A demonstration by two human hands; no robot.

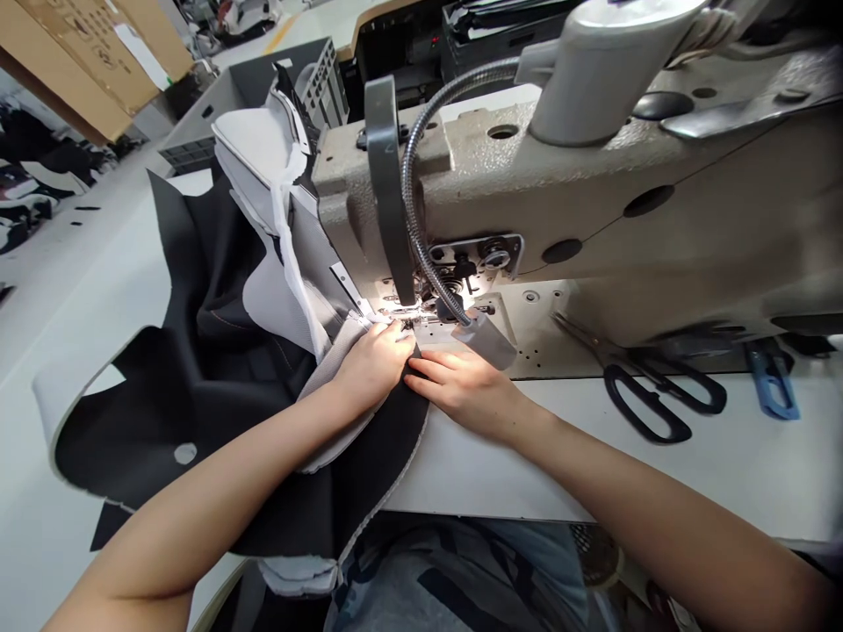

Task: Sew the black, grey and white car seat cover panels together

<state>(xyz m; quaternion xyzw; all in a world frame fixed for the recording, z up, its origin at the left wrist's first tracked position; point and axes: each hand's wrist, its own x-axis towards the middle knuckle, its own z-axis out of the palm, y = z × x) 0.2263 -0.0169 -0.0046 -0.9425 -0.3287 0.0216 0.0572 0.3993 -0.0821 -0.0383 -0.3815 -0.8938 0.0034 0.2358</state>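
Note:
Black fabric with a pale grey backing [230,325] lies folded over the left of the table and reaches the needle area of a grey sewing machine [487,167]. My left hand [377,362] is closed on the fabric layers just in front of the lit presser foot, its fingertips pressed together. To its right, my right hand [471,391] lies flat, fingers stretched out, with the fingertips touching the black fabric's edge. A flexible metal lamp [491,341] hangs above the right hand. The lamp and the left hand partly hide the stitching spot.
Black-handled scissors [649,386] lie at the machine base on the right, with a blue thread snipper [774,382] beyond them. A grey crate [230,96] and a cardboard box [98,57] stand behind at the left.

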